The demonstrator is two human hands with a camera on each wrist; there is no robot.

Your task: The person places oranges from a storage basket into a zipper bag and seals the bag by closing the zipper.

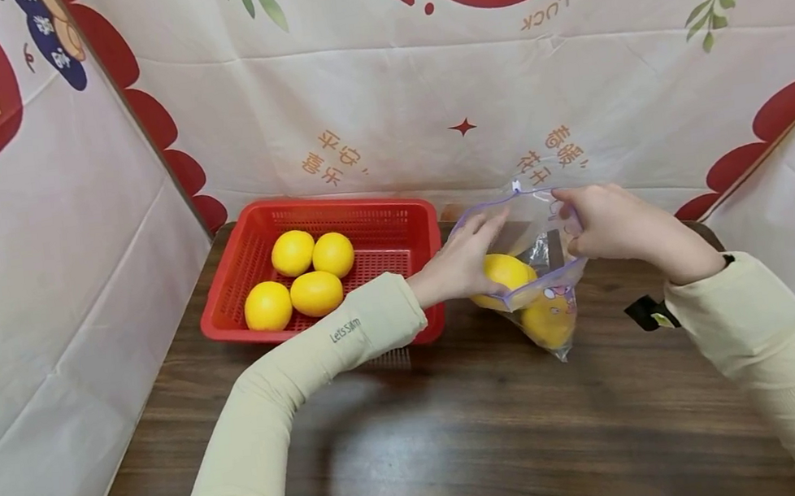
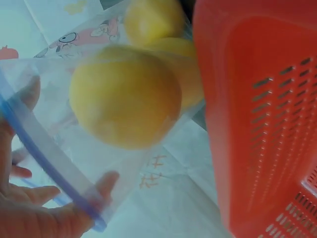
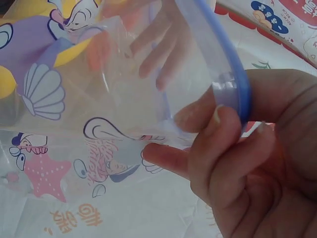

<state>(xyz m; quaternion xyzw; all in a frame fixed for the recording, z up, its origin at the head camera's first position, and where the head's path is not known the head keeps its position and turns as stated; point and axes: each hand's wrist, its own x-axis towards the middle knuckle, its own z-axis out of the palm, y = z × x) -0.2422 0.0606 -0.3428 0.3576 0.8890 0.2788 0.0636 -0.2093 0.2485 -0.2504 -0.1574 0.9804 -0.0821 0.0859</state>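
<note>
Holding the rim of a clear plastic bag (image 1: 557,295), your right hand (image 1: 608,224) leads the head-view list. One left hand (image 1: 458,261), yours, at the left side of the bag's mouth, fingers spread. Bagged fruits (image 1: 506,270), yellow, low in the bag. One red basket (image 1: 322,202), perforated, just left of the bag on a dark wood-grain desk (image 1: 607,404); within it, four loose fruits (image 1: 293,253), yellow. Two pale sleeves (image 1: 320,343) on your arms. Backdrop: white printed cloth (image 1: 381,102), red trim.

Left wrist view. Your left fingers, loose and parted about the bluish-purple zip strip (image 2: 47,163), gripping no fruit; fingertips visible through the plastic. Three bagged fruits, one large in front. Basket wall near them, at right.

Right wrist view. Your right thumb and fingers, pinching the zip strip. Printed on the plastic: a shell, a pink starfish, cartoon faces. Your left fingers show through, blurred.
</note>
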